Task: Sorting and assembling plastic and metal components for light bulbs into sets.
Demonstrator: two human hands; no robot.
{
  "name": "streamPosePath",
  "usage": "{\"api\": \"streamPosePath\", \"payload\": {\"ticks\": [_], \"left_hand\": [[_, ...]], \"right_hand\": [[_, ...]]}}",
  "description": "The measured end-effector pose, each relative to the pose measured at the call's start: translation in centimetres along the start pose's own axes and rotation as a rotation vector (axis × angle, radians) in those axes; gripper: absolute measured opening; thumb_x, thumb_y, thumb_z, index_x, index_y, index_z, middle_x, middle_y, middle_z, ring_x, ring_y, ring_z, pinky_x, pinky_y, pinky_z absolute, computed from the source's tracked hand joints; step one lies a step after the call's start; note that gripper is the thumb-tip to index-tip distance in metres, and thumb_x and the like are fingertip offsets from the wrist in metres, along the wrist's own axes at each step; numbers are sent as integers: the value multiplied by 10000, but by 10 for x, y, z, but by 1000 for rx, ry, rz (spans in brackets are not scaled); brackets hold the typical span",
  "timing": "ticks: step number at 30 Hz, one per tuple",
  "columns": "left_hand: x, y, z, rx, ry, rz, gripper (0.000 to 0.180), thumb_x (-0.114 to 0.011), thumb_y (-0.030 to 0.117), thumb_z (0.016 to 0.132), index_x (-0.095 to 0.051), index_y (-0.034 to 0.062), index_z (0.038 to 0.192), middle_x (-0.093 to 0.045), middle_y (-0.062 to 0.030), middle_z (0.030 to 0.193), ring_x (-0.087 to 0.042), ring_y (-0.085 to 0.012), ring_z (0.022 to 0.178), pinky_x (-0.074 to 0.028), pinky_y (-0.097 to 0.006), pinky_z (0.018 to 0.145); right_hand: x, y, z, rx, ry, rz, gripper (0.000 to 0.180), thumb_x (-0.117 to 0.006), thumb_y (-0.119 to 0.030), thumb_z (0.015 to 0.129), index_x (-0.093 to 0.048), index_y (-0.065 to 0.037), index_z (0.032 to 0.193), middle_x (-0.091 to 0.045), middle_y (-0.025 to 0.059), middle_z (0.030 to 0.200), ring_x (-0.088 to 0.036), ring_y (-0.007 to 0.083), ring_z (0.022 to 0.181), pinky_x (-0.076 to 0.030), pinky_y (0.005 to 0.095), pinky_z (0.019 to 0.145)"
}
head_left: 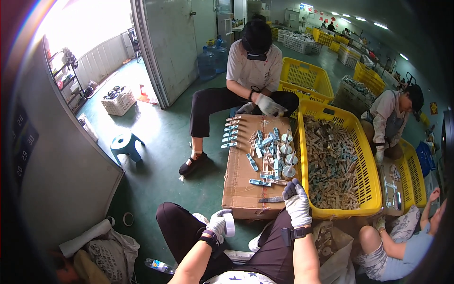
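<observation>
The left hand (218, 223) grips a tape roll (229, 224) above the lap: light, stiff, best held by its rim. The right hand (297, 201) hovers, fingers loosely curled and empty, over the box (241, 182).

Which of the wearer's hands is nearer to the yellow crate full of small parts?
Right. The right hand is raised just beside the yellow crate's near-left corner, over the cardboard box. The left hand holds a tape roll lower, left of the box.
</observation>
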State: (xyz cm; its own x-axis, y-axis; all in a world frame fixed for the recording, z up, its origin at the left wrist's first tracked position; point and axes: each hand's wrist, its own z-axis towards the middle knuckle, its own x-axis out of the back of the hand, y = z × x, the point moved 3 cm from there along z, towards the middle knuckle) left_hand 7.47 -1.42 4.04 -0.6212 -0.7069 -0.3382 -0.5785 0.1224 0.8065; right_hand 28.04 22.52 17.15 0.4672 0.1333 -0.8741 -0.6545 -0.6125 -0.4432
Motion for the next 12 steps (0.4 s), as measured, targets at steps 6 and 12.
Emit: {"api": "streamPosePath", "payload": {"ticks": [6,12], "left_hand": [[-3,4,-3,3,9,-16,272,-634,-11,825,-642,82,1080,-635,-4,843,-600,-124,686,-507,-285,594],[-3,5,-4,-1,6,-23,278,-628,-15,829,-639,84,1088,-637,-9,843,-606,-126,690,-512,-293,594]], "right_hand": [[0,-1,-2,1,-6,5,227,-519,-169,953,-621,-103,1145,-701,77,993,-685,202,845,-566,388,782],[-2,0,-2,6,-19,-4,234,-575,-169,924,-615,-99,1145,-693,83,1006,-679,195,837,-565,365,769]]}}
